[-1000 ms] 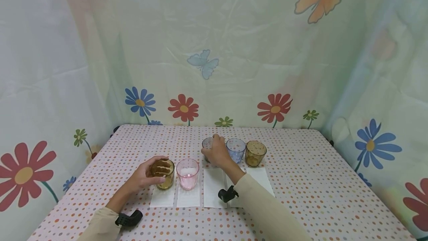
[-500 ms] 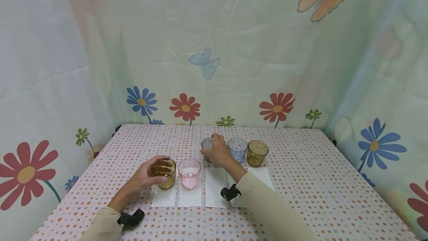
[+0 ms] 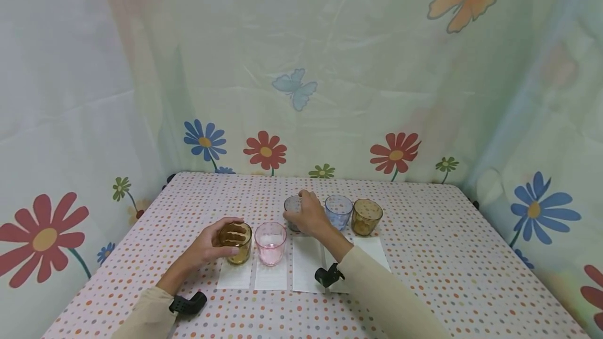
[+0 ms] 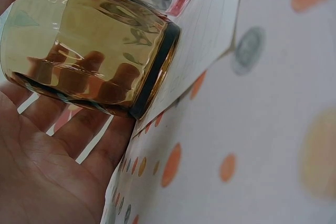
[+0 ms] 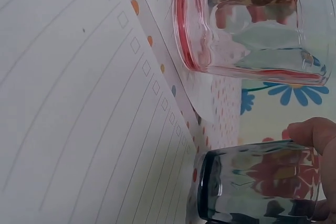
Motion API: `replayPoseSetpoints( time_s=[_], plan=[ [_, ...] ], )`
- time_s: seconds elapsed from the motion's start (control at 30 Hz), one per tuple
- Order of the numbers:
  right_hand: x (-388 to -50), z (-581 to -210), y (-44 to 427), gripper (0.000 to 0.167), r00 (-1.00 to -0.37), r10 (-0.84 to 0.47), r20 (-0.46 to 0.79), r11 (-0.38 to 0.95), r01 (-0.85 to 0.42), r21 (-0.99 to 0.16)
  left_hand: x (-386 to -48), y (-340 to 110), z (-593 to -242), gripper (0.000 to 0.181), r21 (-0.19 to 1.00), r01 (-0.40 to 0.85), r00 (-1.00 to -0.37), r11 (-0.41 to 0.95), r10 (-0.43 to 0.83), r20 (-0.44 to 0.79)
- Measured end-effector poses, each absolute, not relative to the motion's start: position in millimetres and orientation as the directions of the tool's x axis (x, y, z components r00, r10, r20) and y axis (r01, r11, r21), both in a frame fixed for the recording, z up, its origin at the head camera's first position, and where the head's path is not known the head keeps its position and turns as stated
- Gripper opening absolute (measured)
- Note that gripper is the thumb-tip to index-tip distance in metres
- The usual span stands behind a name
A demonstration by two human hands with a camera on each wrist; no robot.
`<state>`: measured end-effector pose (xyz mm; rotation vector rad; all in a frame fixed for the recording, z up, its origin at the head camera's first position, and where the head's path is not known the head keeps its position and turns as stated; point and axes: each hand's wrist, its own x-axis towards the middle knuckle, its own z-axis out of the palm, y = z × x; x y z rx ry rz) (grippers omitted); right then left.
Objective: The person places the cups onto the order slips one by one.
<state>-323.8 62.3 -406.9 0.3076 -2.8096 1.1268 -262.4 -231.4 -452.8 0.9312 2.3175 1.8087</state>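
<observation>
My left hand (image 3: 204, 246) curls round an amber glass (image 3: 241, 253), which stands upright on a paper sheet at the left. In the left wrist view the fingers of the hand (image 4: 58, 166) show through the amber glass (image 4: 100, 30). A pink-rimmed clear glass (image 3: 270, 252) stands just to its right, untouched. Farther back, my right hand (image 3: 313, 218) grips a grey-blue glass (image 3: 291, 206) near its rim. The right wrist view shows that glass (image 5: 257, 182) with its base at the tablecloth behind a sheet, and the thumb or a finger (image 5: 314, 130) at its rim.
Right of my right hand stand a blue glass (image 3: 338, 214) and a second amber glass (image 3: 367, 219), close together. Lined paper sheets (image 3: 306, 268) lie in a row in front, partly under my right forearm. Printed curtains (image 3: 367, 77) surround the dotted table (image 3: 438, 255).
The head view has shifted slightly, so the table's things appear a little farther right. Both hands keep their grips, with no clear movement of the glasses on the table.
</observation>
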Motion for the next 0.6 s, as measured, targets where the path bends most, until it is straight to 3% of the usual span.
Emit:
replayPoseSetpoints(
  time_s=[0.6],
  plan=[
    [-303.3, -395.0, 70.5, 0.073, -0.958, -0.179, 0.226, 0.626, -0.288, -0.724, -264.1, -231.6, -453.3, 0.062, 0.894, 0.424, -0.817, 0.146, 0.487, 0.308]
  ],
)
